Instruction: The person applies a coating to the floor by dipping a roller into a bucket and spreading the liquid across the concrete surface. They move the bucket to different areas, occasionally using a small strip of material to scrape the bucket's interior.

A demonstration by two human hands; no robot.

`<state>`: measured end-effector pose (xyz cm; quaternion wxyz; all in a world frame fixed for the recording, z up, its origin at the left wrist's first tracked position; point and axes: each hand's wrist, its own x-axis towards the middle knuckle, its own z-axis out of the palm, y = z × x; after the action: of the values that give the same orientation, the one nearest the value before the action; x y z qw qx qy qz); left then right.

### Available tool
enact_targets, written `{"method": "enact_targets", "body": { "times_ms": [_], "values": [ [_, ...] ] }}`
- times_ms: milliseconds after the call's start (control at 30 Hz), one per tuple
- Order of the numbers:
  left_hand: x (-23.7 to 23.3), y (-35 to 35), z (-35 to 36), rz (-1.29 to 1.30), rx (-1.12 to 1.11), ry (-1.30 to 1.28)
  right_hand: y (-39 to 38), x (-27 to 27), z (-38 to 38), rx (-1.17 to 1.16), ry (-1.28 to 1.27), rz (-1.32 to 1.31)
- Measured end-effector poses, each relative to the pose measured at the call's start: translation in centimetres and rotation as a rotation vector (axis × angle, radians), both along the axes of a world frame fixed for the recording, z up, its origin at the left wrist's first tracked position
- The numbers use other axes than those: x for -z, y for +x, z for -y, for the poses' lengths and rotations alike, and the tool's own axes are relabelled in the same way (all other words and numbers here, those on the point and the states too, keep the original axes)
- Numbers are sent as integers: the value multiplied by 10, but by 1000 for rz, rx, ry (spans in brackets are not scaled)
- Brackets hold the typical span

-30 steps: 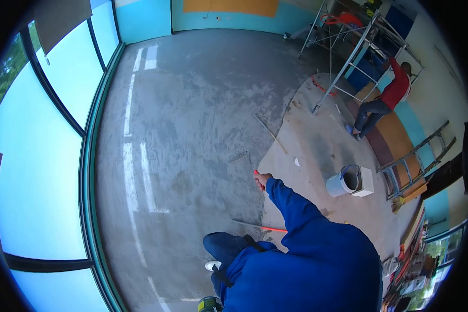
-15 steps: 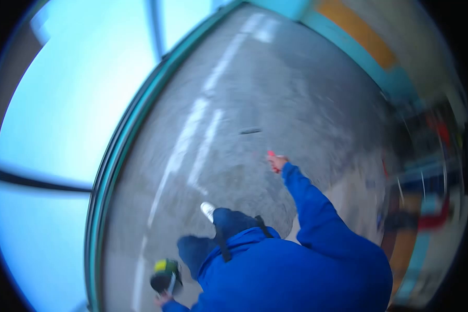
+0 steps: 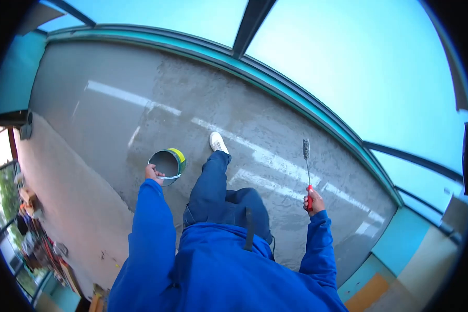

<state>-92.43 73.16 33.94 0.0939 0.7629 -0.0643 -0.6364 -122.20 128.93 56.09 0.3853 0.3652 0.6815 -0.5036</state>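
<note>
My left hand (image 3: 152, 172) is closed on the handle of a dark bucket (image 3: 181, 167) with a yellow patch on its side. Grey material shows inside the bucket, which hangs to the left of my legs. On the right, my right hand (image 3: 314, 200) grips the red handle of a small paint roller (image 3: 306, 151). The roller's grey head points away from me, above the grey floor (image 3: 255, 112), and touches nothing that I can make out. One white shoe (image 3: 218, 142) shows between the bucket and the roller.
A teal-framed glass wall (image 3: 348, 67) curves along the far side and right. Pale, unpainted-looking floor (image 3: 73, 192) lies at the left. Beyond it, a pile of tools and assorted items (image 3: 41, 244) sits at the lower left edge. A teal wall (image 3: 13, 78) stands at the upper left.
The view has turned, so the glass wall now lies ahead and right instead of left. The bucket and my left hand appear higher in view, and the roller is now sharp.
</note>
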Motion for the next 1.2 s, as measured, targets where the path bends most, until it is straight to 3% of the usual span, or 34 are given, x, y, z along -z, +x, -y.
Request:
{"method": "enact_targets", "body": {
  "times_ms": [267,400,467,567,667,800,833,933,1000,1067,1200],
  "values": [
    [22,-11,-7,-12,-184,-82,-98,-27,129,-383,-126,154],
    [27,-29,0,-20,-189,-180,-161,6,187,-517,-156,306],
    [22,-43,6,50,-287,-198,-173,27,208,-650,-97,255],
    [32,-29,-10,-38,-322,-299,-156,26,229,-926,25,43],
    [13,-51,4,-22,-397,-287,-136,17,272,-1136,44,-90],
    [47,-65,9,-18,-436,-353,-107,21,309,-1364,85,-360],
    [82,-63,21,-22,-462,-354,-98,52,338,-1471,104,-372],
    [76,-63,21,-46,-556,-410,-62,60,372,-1798,105,-780],
    [129,-61,13,-76,-572,-386,-41,115,402,-1927,77,-874],
    [139,-71,29,-96,-602,-351,-46,127,459,-2069,-5,-1020],
    [169,-55,20,-153,-549,-401,-18,181,505,-2340,-26,-1072]
  ]
}}
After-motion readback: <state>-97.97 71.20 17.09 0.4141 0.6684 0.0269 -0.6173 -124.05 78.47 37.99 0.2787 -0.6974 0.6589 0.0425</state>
